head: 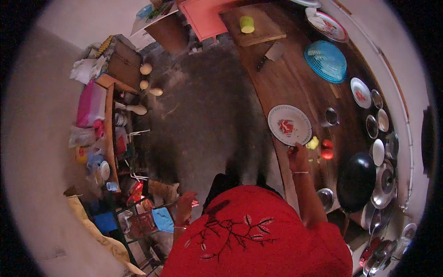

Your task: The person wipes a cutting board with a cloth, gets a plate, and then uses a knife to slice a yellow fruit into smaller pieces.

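My right hand (298, 154) grips the near rim of a white plate (303, 123) with a patterned edge and a red motif. The plate is at the edge of the brown wooden counter (297, 83). Close by the hand are a pale yellow-green vegetable piece (313, 142) and two red tomatoes (327, 149). My left hand (186, 204) hangs low beside my body, away from the counter; its fingers are too blurred to show whether they hold anything.
Farther up the counter are a wooden board (258, 36) bearing a yellow-green vegetable piece (247, 25), a cleaver (271, 54) and a blue plastic basket (325, 62). A dark wok (356, 181) and several dishes line the wall side. Gourds (145, 69) lie on the floor beside shelves.
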